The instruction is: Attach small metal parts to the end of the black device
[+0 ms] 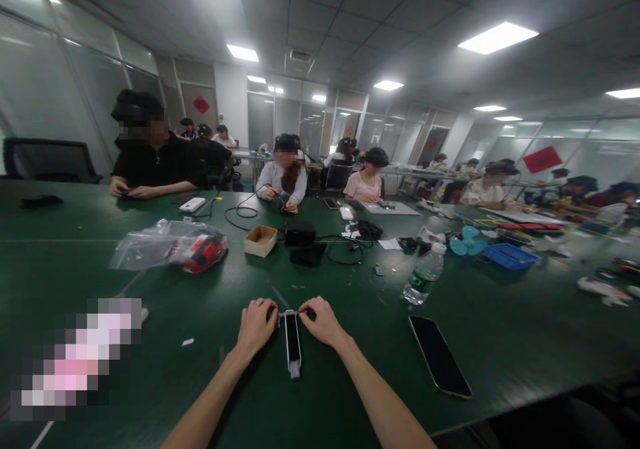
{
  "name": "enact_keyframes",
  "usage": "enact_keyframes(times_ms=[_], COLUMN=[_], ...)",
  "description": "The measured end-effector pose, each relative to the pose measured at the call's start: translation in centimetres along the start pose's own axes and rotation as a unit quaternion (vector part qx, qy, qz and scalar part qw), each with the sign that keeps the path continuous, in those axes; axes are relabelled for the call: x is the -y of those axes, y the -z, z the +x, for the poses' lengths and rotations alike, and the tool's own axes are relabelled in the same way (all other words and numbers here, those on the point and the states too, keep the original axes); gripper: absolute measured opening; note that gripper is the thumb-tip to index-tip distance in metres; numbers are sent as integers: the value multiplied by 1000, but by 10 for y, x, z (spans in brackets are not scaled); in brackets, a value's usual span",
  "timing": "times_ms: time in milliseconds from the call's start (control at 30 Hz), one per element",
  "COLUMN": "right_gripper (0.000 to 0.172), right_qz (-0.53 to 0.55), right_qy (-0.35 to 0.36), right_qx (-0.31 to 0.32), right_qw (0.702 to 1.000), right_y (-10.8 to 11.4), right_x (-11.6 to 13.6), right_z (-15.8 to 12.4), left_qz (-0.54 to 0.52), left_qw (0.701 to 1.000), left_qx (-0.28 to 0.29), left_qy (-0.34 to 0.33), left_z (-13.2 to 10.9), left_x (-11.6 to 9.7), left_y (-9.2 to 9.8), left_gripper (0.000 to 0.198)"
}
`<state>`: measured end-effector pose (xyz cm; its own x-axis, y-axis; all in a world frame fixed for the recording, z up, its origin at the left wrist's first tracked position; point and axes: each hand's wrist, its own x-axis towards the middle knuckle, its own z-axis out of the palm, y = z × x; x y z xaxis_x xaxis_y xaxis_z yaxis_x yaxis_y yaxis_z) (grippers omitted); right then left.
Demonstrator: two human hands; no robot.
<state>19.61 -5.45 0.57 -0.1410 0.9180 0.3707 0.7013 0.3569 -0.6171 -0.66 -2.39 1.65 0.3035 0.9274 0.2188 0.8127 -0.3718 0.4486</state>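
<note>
A slim black strip-shaped device with a white edge (293, 339) lies lengthwise on the table before me, a pale grey block at its near end. My left hand (259, 325) is at the left of its far end, thumb and fingers pinched together near a small greyish piece. On the opposite side, my right hand (320, 320) has its thumb and index fingertip closed together close to the device's top corner. What sits between the fingertips of either hand is too small to make out.
Around me on the green table (200, 302) are a water bottle (424, 277), a phone (440, 355), a small cardboard box (261, 241), a plastic bag with red and black contents (197, 245), a blue tray (511, 256) and a blue fan (468, 241). Several people sit opposite.
</note>
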Motion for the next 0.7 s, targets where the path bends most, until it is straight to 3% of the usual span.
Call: enact_keyframes(times_ms=[167,400,567,700], right_gripper=[11,17,22,27], right_qz=[-9,-36,-133,-218], right_qy=[2,-92,-190,-286], right_qx=[-21,-109,-173,-177], right_qw=[1000,989,957,916], right_y=[4,16,40,62], right_x=[-3,-36,-77,-109], right_z=[1,7,12,20], left_qz=[-7,-21,-40,-42], left_qw=[1000,999,998,997], left_qx=[-11,24,39,44], left_qy=[-13,-31,-40,-52], left_z=[0,-3,-3,-2], left_x=[-4,-7,-6,-6], left_y=[2,8,10,10], left_gripper=[20,17,16,18])
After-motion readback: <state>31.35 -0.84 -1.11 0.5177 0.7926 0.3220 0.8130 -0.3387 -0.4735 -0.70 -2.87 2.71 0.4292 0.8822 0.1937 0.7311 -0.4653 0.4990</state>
